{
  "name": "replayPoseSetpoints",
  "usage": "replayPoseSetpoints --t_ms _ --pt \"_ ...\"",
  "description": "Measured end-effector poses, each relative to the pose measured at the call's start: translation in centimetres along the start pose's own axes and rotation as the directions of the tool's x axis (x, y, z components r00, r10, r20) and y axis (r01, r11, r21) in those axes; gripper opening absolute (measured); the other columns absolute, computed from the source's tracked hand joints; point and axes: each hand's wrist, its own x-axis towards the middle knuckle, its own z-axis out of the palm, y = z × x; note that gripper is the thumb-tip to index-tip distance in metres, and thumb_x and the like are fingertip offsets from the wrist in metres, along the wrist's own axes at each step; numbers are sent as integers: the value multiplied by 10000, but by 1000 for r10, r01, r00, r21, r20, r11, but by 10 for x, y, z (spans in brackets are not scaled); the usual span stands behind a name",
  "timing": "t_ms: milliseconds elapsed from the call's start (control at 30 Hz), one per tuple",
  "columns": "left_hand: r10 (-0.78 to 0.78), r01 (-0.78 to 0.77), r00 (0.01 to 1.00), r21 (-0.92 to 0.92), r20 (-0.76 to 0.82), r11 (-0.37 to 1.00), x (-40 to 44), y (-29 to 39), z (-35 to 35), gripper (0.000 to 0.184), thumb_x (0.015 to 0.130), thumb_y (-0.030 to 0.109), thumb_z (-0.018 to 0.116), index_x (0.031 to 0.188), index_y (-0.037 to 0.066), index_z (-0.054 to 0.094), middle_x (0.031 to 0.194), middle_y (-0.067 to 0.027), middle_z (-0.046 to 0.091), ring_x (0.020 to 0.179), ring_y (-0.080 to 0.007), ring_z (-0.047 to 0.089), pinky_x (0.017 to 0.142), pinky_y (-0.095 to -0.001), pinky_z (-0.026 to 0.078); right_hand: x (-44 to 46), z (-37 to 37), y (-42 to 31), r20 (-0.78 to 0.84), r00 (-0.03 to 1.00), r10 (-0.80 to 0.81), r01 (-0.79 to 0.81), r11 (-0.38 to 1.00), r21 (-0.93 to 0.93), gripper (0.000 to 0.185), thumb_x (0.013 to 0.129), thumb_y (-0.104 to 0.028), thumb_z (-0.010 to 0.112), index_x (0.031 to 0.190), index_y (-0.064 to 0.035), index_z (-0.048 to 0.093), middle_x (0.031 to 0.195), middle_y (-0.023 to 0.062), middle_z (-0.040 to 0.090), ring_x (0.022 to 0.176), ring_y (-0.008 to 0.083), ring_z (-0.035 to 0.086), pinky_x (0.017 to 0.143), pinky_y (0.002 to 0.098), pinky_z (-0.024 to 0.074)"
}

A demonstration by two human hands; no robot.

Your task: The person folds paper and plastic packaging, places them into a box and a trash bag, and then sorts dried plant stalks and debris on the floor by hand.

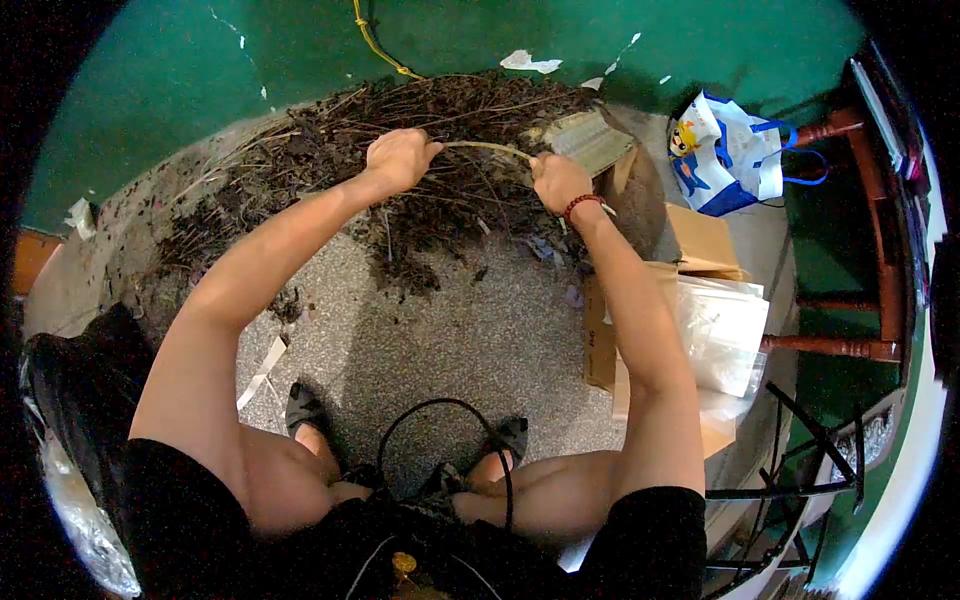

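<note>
Upper centre of frame: left hand (398, 160) and right hand (562, 184) are clamping fingers on 1 pale stem (487, 145), which is arching between them.

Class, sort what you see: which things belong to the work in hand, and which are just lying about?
Likely part of the job:
thin, pale, bent plant stalk, held in the left hand and right hand
dark brown, tangled heap of dried stems

Apparently just lying about:
white-and-blue bag with handles
brown cardboard box
flat, clear plastic packets
narrow white strip
</note>
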Motion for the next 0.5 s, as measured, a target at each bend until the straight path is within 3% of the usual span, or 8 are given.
replayPoseSetpoints --t_ms 200,267,300,400,500 --pt "-80 80 997 -18 -14 997 -3 -4 1 356 793 384 475 790 50 597 740 -170 586 723 -335 561 648 -433 437 -1 5 -7 1 998 60 -60 998 13 303 837 -262 375 810 -30 568 810 179 592 763 352 561 682 438 442" --pt "3 0 999 -79 38 997 -4 -13 1 361 799 384 471 783 42 585 738 -167 585 722 -333 561 636 -435 432 -4 6 -7 -20 1000 12 -12 1000 -12 294 828 -254 384 800 -28 570 796 179 588 739 360 561 667 452 442" --pt "-13 16 999 -71 36 997 -6 -17 -1 361 799 384 471 783 42 585 738 -167 585 722 -333 561 636 -435 432 -5 3 0 28 988 -150 151 988 -30 292 826 -246 379 788 -24 564 776 189 576 741 367 551 672 455 433" --pt "356 -347 928 -90 107 933 -2 -38 -2 347 814 373 458 803 45 573 711 -166 575 716 -341 553 634 -432 428 -7 8 22 121 944 -309 278 936 217 331 829 -297 398 785 -6 550 768 203 559 770 368 532 680 424 417" --pt "372 -372 919 -23 127 928 -13 -32 -13 362 812 393 454 800 49 566 713 -167 576 724 -347 553 623 -443 433 -23 0 13 125 925 -359 300 891 339 367 802 -354 476 810 5 550 762 206 550 753 349 527 664 389 405"
